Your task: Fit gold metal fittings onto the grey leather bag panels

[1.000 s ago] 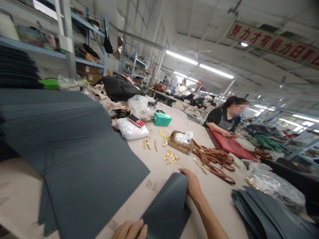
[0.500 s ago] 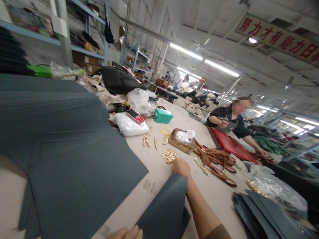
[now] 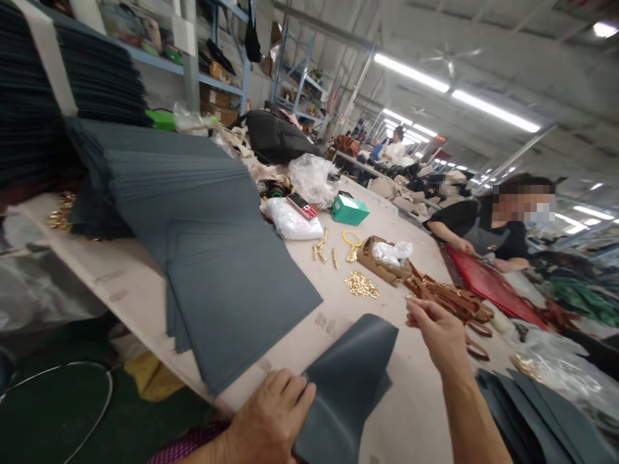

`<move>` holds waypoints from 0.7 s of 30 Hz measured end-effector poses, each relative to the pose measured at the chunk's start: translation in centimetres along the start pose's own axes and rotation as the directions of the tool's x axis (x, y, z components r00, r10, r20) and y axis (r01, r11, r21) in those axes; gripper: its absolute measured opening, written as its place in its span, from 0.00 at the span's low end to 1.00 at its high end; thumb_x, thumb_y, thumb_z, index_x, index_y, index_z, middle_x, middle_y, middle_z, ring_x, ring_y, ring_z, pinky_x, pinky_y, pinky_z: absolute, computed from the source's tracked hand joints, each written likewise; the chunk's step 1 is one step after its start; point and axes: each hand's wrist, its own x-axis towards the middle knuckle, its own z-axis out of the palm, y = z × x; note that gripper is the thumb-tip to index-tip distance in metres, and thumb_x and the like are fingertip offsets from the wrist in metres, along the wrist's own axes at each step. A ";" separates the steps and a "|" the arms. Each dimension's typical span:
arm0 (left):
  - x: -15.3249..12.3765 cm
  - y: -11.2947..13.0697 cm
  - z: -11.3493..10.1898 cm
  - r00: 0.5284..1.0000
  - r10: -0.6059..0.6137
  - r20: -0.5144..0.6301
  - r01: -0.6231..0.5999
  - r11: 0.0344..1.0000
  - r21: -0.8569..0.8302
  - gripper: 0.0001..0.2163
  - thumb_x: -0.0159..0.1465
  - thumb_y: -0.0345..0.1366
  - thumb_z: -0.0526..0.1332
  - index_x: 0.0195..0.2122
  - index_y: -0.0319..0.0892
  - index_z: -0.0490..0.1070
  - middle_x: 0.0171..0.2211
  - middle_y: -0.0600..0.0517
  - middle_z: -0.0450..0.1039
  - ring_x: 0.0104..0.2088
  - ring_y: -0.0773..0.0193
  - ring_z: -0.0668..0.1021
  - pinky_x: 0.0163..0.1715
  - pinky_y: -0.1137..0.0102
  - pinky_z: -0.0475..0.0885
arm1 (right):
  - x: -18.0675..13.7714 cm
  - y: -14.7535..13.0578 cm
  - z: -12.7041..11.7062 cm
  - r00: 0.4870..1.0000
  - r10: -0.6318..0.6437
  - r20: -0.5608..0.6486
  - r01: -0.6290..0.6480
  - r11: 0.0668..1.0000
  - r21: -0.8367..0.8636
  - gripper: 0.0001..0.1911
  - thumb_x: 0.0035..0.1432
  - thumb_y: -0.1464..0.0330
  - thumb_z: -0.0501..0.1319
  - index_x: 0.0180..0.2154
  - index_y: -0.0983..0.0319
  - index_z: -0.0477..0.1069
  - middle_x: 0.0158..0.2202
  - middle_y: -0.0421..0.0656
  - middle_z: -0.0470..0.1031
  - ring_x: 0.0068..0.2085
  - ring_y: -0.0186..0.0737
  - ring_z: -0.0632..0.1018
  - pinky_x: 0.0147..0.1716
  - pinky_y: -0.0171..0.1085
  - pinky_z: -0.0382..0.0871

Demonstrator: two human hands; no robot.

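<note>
My left hand (image 3: 271,419) lies at the near table edge, its fingers gripping the curled edge of a dark grey leather piece (image 3: 353,374). My right hand (image 3: 438,332) hovers just right of that piece, thumb and fingers pinched on what looks like a small gold fitting. A heap of gold fittings (image 3: 360,283) lies a little beyond it. To the left a big fanned stack of grey sheets (image 3: 232,283) overhangs the table edge.
Brown straps (image 3: 449,299), a cardboard box (image 3: 377,261), a green box (image 3: 349,210) and a plastic bag (image 3: 293,222) lie on the beige table (image 3: 420,399). More grey pieces (image 3: 536,412) sit at right. A co-worker (image 3: 503,232) handles a red panel (image 3: 488,287). Tall dark stacks (image 3: 29,96) stand far left.
My right hand reached from the grey piece to the gold heap, then pulled back with pinched fingers. My left hand moved onto the piece's edge. The view swung left and down.
</note>
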 end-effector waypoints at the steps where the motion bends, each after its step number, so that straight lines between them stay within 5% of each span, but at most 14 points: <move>1: 0.1 0.3 -0.7 0.994 -0.027 0.108 0.032 0.999 -0.040 0.26 0.52 0.35 0.62 0.54 0.35 0.66 0.42 0.45 0.71 0.42 0.53 0.69 0.47 0.60 0.69 | -1.8 -0.9 0.4 0.997 -0.029 0.069 0.022 0.995 0.102 0.24 0.58 0.54 0.54 0.43 0.68 0.73 0.31 0.46 0.78 0.31 0.40 0.79 0.33 0.36 0.75; 4: 0.6 0.8 -2.4 0.958 -0.070 0.278 0.102 0.990 -0.102 0.26 0.53 0.34 0.61 0.54 0.34 0.65 0.43 0.44 0.71 0.44 0.51 0.68 0.48 0.58 0.68 | -7.5 -4.1 3.3 0.906 -0.147 0.398 -0.009 0.931 0.364 0.17 0.54 0.56 0.61 0.34 0.64 0.74 0.24 0.40 0.74 0.25 0.36 0.76 0.27 0.33 0.72; 8: 0.5 0.8 -2.9 0.969 -0.004 0.249 0.042 0.988 -0.148 0.19 0.54 0.32 0.62 0.48 0.35 0.68 0.39 0.47 0.71 0.41 0.54 0.69 0.42 0.61 0.69 | -12.0 -6.3 7.5 0.759 -0.235 0.607 0.014 0.938 0.345 0.08 0.55 0.67 0.58 0.28 0.63 0.73 0.21 0.37 0.72 0.22 0.32 0.73 0.23 0.30 0.66; 16: 0.2 0.8 -2.1 0.984 0.001 0.177 0.021 0.992 -0.124 0.14 0.53 0.32 0.63 0.41 0.38 0.70 0.36 0.49 0.71 0.38 0.56 0.69 0.38 0.62 0.69 | -11.5 -7.2 8.1 0.737 -0.240 0.633 0.121 0.967 0.225 0.08 0.50 0.72 0.57 0.25 0.63 0.74 0.21 0.38 0.75 0.22 0.33 0.74 0.21 0.28 0.63; 21: -0.3 0.3 -1.3 1.000 0.023 -0.004 -0.023 0.994 -0.105 0.10 0.59 0.33 0.58 0.42 0.40 0.71 0.34 0.50 0.71 0.37 0.57 0.70 0.40 0.63 0.69 | -11.4 -8.1 8.6 0.727 -0.083 0.681 -0.022 0.989 0.144 0.08 0.45 0.73 0.58 0.24 0.62 0.76 0.19 0.37 0.73 0.22 0.32 0.74 0.21 0.28 0.64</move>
